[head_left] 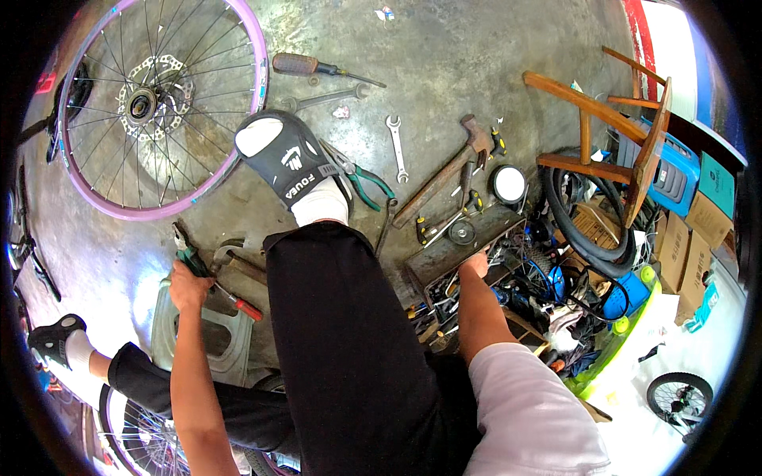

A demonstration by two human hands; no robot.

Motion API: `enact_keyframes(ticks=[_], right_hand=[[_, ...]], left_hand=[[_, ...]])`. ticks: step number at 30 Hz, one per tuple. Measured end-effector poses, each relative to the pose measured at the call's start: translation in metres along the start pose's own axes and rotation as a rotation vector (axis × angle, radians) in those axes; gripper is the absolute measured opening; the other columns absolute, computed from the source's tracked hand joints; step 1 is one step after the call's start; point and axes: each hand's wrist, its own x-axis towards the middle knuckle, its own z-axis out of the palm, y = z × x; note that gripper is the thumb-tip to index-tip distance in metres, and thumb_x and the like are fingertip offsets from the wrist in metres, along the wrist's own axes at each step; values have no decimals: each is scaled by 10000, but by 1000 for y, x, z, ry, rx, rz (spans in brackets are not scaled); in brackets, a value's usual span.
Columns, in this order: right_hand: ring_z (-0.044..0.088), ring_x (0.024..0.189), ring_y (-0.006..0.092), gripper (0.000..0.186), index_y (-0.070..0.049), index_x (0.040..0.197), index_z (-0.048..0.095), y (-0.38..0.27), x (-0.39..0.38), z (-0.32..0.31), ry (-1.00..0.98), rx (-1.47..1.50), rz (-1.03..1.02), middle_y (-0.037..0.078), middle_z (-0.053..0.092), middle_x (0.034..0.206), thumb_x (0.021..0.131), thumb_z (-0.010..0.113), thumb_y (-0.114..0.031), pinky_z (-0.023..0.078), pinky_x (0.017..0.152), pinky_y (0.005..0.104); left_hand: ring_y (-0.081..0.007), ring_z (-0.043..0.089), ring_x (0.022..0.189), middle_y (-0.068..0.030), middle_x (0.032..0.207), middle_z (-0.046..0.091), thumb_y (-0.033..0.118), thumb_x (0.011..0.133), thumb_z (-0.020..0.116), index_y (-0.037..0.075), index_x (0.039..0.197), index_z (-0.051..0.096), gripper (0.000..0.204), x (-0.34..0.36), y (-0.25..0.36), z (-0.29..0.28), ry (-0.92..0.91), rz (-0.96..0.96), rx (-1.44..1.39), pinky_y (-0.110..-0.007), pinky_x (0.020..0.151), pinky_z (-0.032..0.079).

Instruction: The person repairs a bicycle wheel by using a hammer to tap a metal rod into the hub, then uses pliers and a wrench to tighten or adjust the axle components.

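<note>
My left hand (190, 287) is closed round the green handles of a pair of pliers (182, 238), jaws pointing away from me. Beside that hand lie a red-handled screwdriver (248, 309) and a dark hammer-like tool (230, 252), above a grey plastic stool (164, 333). At the right, my right hand (476, 266) reaches into a long metal tool tray (444, 258) crowded with small tools. Its fingertips are hidden among them, so whether it holds anything does not show.
A purple-rimmed wheel (260, 71) lies far left near my shoe (278, 163). On the concrete floor rest a large screwdriver (298, 63), wrenches (397, 149), green-handled pliers (369, 186) and a hammer (436, 181). A wooden stool (591, 168), black tires (567, 230) and cardboard boxes (675, 246) crowd the right.
</note>
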Motion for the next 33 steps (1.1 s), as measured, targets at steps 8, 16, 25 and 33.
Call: enact_keyframes(ticks=[8, 16, 25, 33], right_hand=[[734, 1022, 443, 382, -76, 1096, 754, 9, 11, -78, -50, 53, -281, 242, 757, 1108, 900, 740, -404, 595, 873, 514], [746, 1005, 343, 348, -49, 1185, 746, 38, 59, -34, -165, -132, -430, 233, 747, 1118, 965, 685, -312, 599, 829, 465], [475, 652, 128, 347, -32, 959, 594, 70, -23, -155, -601, 894, -315, -18, 479, 745, 1059, 655, -358, 441, 620, 362], [491, 718, 99, 202, -8, 1061, 609, -94, -82, -232, -222, 821, -1169, -2, 545, 778, 1085, 587, -208, 449, 647, 279]], left_hand=[[-416, 696, 1094, -215, 1171, 697, 314, 633, 973, 26, 1199, 487, 800, -2, -1, -2, 4, -10, 13, -493, 924, 577], [-414, 698, 1099, -214, 1192, 702, 334, 642, 959, 26, 1195, 502, 780, 3, -2, -5, -19, 33, 8, -492, 934, 575], [-397, 693, 1124, -206, 1196, 706, 371, 636, 983, 24, 1240, 491, 852, 5, -5, 1, -46, 33, 35, -478, 946, 579], [-337, 704, 1162, -226, 1241, 673, 324, 731, 885, -30, 1302, 468, 790, 2, 17, -14, -185, -44, 48, -422, 936, 605]])
